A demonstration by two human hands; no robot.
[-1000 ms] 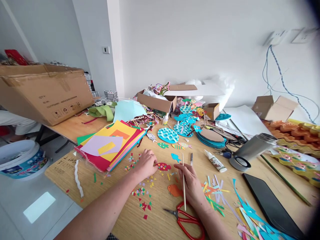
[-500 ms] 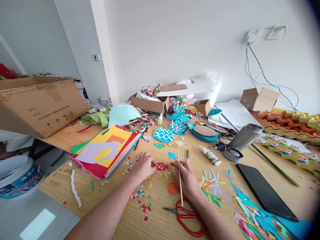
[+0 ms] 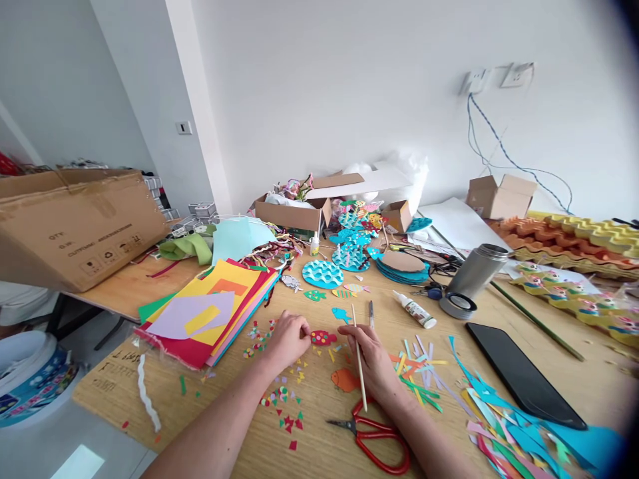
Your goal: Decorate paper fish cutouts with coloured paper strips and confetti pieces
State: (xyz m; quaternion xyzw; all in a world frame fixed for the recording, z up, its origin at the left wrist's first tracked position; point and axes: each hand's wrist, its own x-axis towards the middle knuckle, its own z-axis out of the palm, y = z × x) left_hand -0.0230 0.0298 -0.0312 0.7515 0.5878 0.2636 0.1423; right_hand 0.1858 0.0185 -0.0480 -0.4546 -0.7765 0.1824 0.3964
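My left hand point(image 3: 289, 340) is closed, with its fingertips pinched at the left end of a red paper fish point(image 3: 324, 338) with coloured dots. In my right hand point(image 3: 368, 349) is a thin wooden stick point(image 3: 359, 366), slanting between the fingers, its lower end above the red-handled scissors point(image 3: 382, 436). Right beside that hand lies an orange paper fish point(image 3: 344, 380). A blue paper fish point(image 3: 341, 315) sits just beyond the red one. Small paper dots point(image 3: 282, 397) and triangles are scattered nearer to me, around my left forearm.
Coloured paper sheets point(image 3: 210, 319) are stacked at left. To the right are cut paper strips point(image 3: 419, 366), a glue bottle point(image 3: 415, 310), a steel flask point(image 3: 476, 273) and a black phone point(image 3: 524, 374). Farther back stand a wavy blue disc point(image 3: 323, 273) and a cardboard box point(image 3: 289, 214).
The camera view has shifted slightly. Both hands stay at the red fish in nearly the same pose, the stick still in my right hand.
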